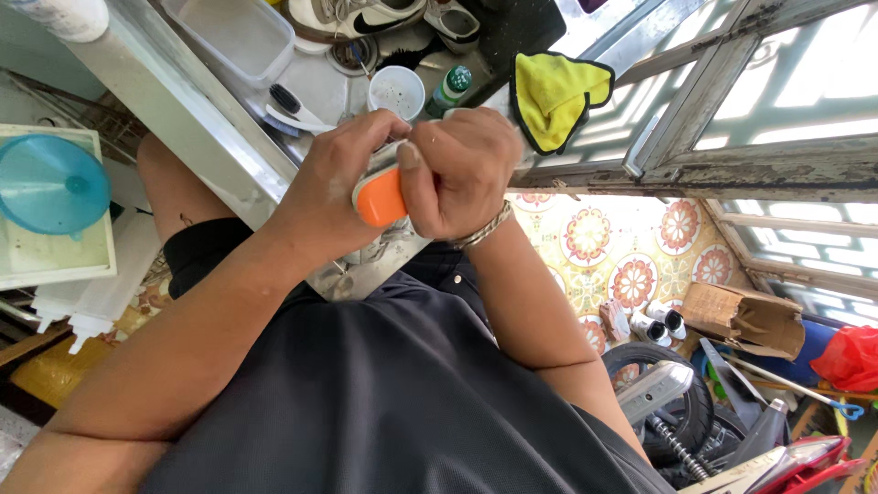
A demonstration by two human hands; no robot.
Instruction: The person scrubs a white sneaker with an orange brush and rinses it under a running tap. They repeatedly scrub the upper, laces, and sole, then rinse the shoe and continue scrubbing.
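Orange-and-white block (380, 196), clasped between both hands over the steel sink (197, 119). Beyond the grip: clear plastic tub (226, 35), contents not discernible; white cup (396, 91), speckled inside; green-capped bottle (452, 87); yellow cloth (554, 94) to one side. Left hand (340, 187) wraps the block; right hand (460, 171) fisted tight on it.

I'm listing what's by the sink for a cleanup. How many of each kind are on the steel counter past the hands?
Brush: 1
White cup: 1
Green-capped bottle: 1
Yellow cloth: 1
Clear tub: 1
Sneaker: 1
Total: 6
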